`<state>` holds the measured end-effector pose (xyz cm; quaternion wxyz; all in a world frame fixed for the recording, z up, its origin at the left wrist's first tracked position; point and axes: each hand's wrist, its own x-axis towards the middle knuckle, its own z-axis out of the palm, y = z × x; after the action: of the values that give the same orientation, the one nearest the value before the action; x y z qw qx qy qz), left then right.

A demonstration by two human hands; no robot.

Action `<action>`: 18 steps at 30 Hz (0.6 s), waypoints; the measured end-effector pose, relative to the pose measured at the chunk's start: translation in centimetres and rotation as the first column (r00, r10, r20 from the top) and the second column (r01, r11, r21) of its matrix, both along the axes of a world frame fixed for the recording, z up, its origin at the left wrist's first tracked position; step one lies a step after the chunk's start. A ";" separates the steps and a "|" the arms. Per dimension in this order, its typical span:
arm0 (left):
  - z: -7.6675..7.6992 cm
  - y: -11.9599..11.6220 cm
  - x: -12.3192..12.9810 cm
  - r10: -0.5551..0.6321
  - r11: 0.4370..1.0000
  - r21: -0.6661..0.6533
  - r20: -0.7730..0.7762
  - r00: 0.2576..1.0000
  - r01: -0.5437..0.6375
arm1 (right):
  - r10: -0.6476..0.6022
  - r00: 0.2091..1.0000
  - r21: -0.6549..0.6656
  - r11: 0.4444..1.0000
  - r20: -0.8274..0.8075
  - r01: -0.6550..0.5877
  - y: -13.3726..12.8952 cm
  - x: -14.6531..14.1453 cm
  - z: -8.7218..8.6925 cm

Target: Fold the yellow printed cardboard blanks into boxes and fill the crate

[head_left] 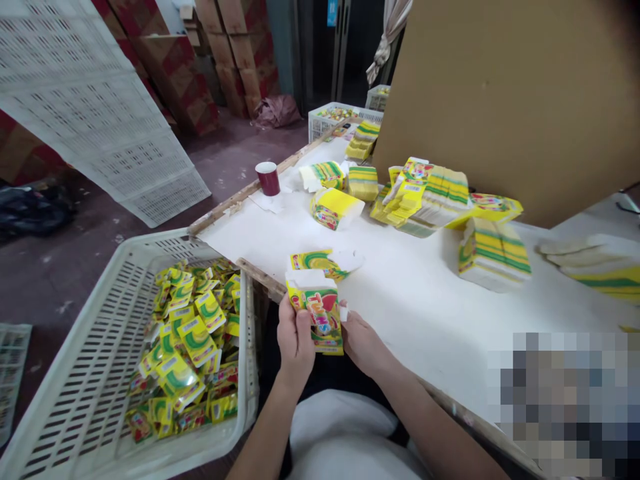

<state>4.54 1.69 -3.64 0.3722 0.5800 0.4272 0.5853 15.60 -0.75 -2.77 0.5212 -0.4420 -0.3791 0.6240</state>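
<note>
In front of my body I hold a small yellow and green printed carton [326,320] with white flaps at its top. My left hand [296,337] is closed round the carton's left side, thumb on the front. At its right edge my right hand [363,340] is closed, fingers pinching by a small white flap. Just beyond, a flat yellow and green carton piece [315,260] lies on the white table [415,300]. Left of me stands a white plastic crate [95,320] with several folded yellow cartons [200,337] heaped inside.
Stacks of yellow cartons [435,193] and a bundle [494,253] lie across the table. A dark red cup [268,179] stands near its far left edge. A large brown board [480,100] rises behind. White crates [100,100] and cardboard boxes [175,80] stand left.
</note>
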 end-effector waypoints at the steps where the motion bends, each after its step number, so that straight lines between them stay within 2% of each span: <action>1: -0.2 0.0 0.0 0.002 1.000 0.006 0.017 1.000 -0.002 | 0.031 0.999 -0.003 1.000 -0.037 -0.031 0.1 0.0 0.3; 4: -0.1 -0.1 0.4 -0.034 0.999 -0.013 0.079 0.996 0.035 | 0.048 0.997 0.005 0.999 -0.055 -0.048 0.5 -0.2 1.0; 8: 0.9 -1.3 1.6 -0.125 0.990 -0.046 0.144 0.982 0.133 | -0.097 0.991 0.050 0.994 0.090 0.093 0.3 -1.2 1.3; 12: 1.4 -2.4 2.5 -0.069 0.996 -0.040 0.132 0.989 0.074 | -0.272 0.954 0.138 0.957 0.129 0.255 -0.2 -3.0 1.0; 16: 1.6 -2.4 2.8 -0.031 0.989 -0.133 0.267 0.963 0.069 | -0.319 0.922 0.196 0.940 0.221 0.279 -0.2 -3.7 0.6; 18: 1.8 -2.4 2.8 -0.047 0.988 -0.122 0.354 0.934 0.096 | -0.329 0.901 0.243 0.933 0.281 0.265 0.0 -3.6 0.7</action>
<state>7.38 -0.67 -1.81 0.5023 0.4548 0.3721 0.6343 11.97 -0.77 -2.10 0.5844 -0.5349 -0.4461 0.4163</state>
